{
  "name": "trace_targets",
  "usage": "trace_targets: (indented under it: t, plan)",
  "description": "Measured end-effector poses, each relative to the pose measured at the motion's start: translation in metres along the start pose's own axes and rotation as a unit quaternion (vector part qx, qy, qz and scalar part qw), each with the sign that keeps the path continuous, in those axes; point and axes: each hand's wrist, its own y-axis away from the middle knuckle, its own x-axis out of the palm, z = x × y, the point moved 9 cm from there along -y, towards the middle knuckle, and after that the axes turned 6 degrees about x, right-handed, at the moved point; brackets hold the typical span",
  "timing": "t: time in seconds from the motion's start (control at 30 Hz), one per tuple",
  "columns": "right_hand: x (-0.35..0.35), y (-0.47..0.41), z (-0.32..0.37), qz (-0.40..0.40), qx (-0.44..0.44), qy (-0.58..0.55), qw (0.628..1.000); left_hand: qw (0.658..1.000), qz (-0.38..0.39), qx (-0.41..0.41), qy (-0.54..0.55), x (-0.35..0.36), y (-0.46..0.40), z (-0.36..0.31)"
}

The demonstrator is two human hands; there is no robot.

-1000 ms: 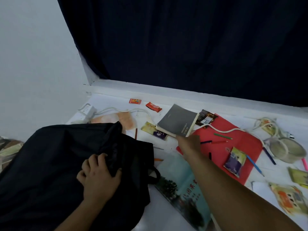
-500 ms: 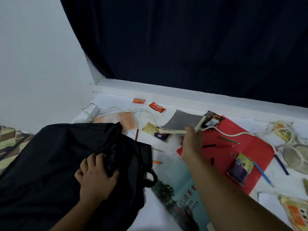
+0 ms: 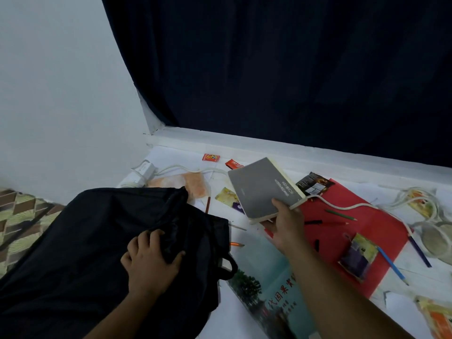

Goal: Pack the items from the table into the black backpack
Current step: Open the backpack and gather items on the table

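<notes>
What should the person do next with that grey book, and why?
Probably swing the grey book leftward to the black backpack. The right hand holds it lifted off the table, and the left hand grips the bag's fabric near its top, seemingly ready to receive it.

1. This looks like a room in a home: a plain white wall (image 3: 61, 81) meets a dark curtain (image 3: 281, 64) hung over a white sill (image 3: 244, 140).
2. The white counter (image 3: 415, 277) is strewn with snack wrappers (image 3: 210, 157), pencils (image 3: 340, 214), a power strip (image 3: 144, 171) and books.
3. A patterned mat (image 3: 22, 209) lies at the left.
</notes>
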Motion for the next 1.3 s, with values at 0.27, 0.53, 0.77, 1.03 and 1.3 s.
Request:
trace_targets:
  t: [0.27,0.53,0.77,1.03,1.3]
  plan:
    - [0.037,0.04,-0.011,0.134,0.036,0.102,0.985,0.946,-0.065,-0.087,0.306,-0.053,0.001,0.016]
    - [0.105,0.087,-0.056,0.233,0.08,0.226,0.942,0.886,-0.047,-0.099,0.451,-0.149,-0.015,0.055]
    - [0.178,0.094,-0.135,0.273,0.13,0.265,0.916,0.871,-0.02,-0.081,0.484,-0.166,-0.015,0.06]
    - [0.201,0.097,-0.193,0.33,0.182,0.232,0.897,0.909,-0.039,-0.069,0.41,-0.192,-0.038,0.107]
    - [0.201,0.086,-0.207,0.32,-0.001,0.497,0.807,0.945,0.027,-0.128,0.3,-0.146,-0.043,0.163]
